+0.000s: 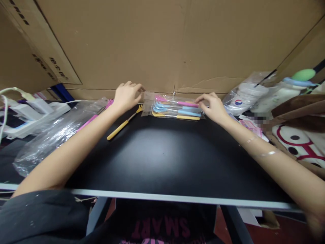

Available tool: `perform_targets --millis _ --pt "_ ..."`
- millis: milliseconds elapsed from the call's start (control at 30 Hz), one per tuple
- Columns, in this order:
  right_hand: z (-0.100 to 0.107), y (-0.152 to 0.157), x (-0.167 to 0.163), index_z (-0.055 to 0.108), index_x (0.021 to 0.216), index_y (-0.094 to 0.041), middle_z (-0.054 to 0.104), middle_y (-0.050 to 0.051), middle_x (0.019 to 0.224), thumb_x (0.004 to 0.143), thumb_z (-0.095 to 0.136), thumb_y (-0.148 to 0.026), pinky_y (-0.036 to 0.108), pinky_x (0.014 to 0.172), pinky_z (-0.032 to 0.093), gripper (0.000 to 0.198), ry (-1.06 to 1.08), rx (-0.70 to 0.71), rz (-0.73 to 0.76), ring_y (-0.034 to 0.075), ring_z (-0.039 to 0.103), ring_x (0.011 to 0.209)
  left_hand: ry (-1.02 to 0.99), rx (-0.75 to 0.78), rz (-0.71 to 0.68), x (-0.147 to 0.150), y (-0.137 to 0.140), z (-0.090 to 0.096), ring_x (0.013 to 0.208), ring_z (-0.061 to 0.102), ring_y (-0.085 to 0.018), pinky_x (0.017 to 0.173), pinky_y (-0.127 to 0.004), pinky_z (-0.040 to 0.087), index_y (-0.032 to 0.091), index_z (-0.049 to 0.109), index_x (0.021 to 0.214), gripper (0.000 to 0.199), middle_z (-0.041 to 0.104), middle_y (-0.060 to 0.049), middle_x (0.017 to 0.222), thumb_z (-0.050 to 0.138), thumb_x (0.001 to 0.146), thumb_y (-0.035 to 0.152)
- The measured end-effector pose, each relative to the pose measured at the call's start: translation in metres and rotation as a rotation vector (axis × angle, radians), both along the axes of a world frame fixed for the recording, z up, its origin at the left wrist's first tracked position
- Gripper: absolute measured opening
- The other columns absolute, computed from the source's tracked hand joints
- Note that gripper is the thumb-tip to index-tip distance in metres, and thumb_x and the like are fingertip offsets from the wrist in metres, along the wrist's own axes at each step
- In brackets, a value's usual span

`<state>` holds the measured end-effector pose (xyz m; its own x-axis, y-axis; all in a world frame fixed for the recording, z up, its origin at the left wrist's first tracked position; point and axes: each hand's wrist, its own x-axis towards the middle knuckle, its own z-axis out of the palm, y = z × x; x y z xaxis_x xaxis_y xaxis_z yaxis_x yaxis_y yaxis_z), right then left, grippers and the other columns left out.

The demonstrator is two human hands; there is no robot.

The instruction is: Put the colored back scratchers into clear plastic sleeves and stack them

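The clear packet of forks [175, 109] lay crosswise on the surface [162, 169], perhaps leaving both ends within reach: your right hand [213, 107] touched one, your left hand [128, 96] curled beside the other; whether the fingers gripped, I couldn't tell.

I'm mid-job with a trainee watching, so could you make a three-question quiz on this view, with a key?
1. True or false: all the forks in the clear packet are one colour.
2. Which hand is nearer the handle end of the packet? A: left hand. B: right hand.
3. Fill in: the loose fork lying just left of the packet has a ____ handle.

Key:
1. False; pink, blue and yellow show.
2. B.
3. Yellow.
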<state>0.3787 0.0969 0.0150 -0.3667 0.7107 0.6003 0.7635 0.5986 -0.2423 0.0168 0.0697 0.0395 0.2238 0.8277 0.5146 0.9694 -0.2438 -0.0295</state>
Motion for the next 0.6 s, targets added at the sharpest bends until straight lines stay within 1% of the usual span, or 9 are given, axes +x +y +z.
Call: perform_targets --millis 100,200,233,267,333,433,467,533,600 --pt "0.005 -0.053 0.005 0.070 0.095 -0.023 0.073 0.009 0.093 0.092 0.049 -0.025 0.041 0.081 0.050 0.022 -0.210 -0.015 0.097 0.028 0.064 0.095 0.078 -0.065 0.081 -0.025 -0.039 0.006 0.117 0.062 -0.032 0.096 -0.043 0.046 0.022 0.070 0.119 0.036 0.074 -0.010 0.119 0.043 0.098 0.033" --pt "0.001 -0.107 0.014 0.071 0.096 -0.023 0.071 0.009 0.090 0.098 0.046 -0.029 0.036 0.072 0.049 0.026 -0.431 -0.056 0.199 0.024 0.066 0.084 0.076 -0.200 0.163 -0.053 -0.084 0.007 0.116 0.063 -0.031 0.090 -0.038 0.048 0.023 0.069 0.121 0.039 0.073 -0.008 0.120 0.042 0.100 0.041" --pt "-0.003 -0.124 0.018 0.070 0.096 -0.023 0.071 0.008 0.088 0.100 0.044 -0.030 0.036 0.071 0.049 0.027 -0.468 -0.059 0.217 0.024 0.067 0.084 0.054 -0.242 0.173 -0.064 -0.099 0.006 0.120 0.061 -0.031 0.091 -0.037 0.047 0.022 0.067 0.127 0.045 0.070 -0.008 0.127 0.037 0.103 0.045" --pt "-0.008 -0.139 0.023 0.069 0.097 -0.024 0.072 0.007 0.088 0.102 0.042 -0.031 0.037 0.072 0.049 0.029 -0.487 -0.061 0.229 0.024 0.067 0.085 0.012 -0.282 0.203 -0.075 -0.114 0.004 0.120 0.061 -0.030 0.090 -0.036 0.047 0.022 0.066 0.127 0.048 0.069 -0.008 0.128 0.035 0.103 0.049" --pt "-0.021 -0.162 0.034 0.069 0.101 -0.025 0.075 0.006 0.096 0.103 0.043 -0.034 0.039 0.075 0.051 0.027 -0.476 -0.070 0.228 0.024 0.069 0.088 -0.055 -0.335 0.313 -0.100 -0.142 -0.005 0.119 0.061 -0.029 0.089 -0.034 0.047 0.023 0.064 0.128 0.051 0.068 -0.007 0.130 0.034 0.102 0.054" --pt "-0.039 -0.183 0.050 0.067 0.111 -0.026 0.075 0.006 0.113 0.102 0.048 -0.034 0.040 0.083 0.055 0.023 -0.395 -0.084 0.203 0.026 0.071 0.102 -0.039 -0.328 0.485 -0.138 -0.177 -0.023 0.117 0.061 -0.028 0.090 -0.034 0.048 0.028 0.060 0.133 0.052 0.067 -0.004 0.128 0.031 0.102 0.057" --pt "-0.044 -0.187 0.054 0.066 0.114 -0.027 0.074 0.006 0.117 0.101 0.050 -0.035 0.041 0.085 0.055 0.022 -0.363 -0.097 0.190 0.026 0.071 0.105 -0.026 -0.320 0.513 -0.150 -0.188 -0.030 0.120 0.060 -0.029 0.093 -0.037 0.048 0.026 0.060 0.132 0.053 0.068 -0.006 0.127 0.028 0.102 0.055" --pt "-0.051 -0.191 0.060 0.065 0.120 -0.030 0.073 0.006 0.123 0.100 0.052 -0.034 0.042 0.088 0.056 0.024 -0.305 -0.126 0.178 0.026 0.070 0.110 -0.010 -0.306 0.508 -0.169 -0.205 -0.043 0.121 0.059 -0.032 0.102 -0.044 0.047 0.020 0.061 0.130 0.059 0.067 -0.012 0.126 0.027 0.099 0.057" --pt "-0.055 -0.194 0.064 0.064 0.123 -0.032 0.071 0.005 0.127 0.100 0.052 -0.033 0.044 0.093 0.056 0.026 -0.258 -0.159 0.179 0.027 0.068 0.115 -0.003 -0.301 0.529 -0.183 -0.220 -0.055 0.122 0.059 -0.034 0.107 -0.047 0.044 0.017 0.060 0.130 0.062 0.066 -0.015 0.129 0.024 0.098 0.057"
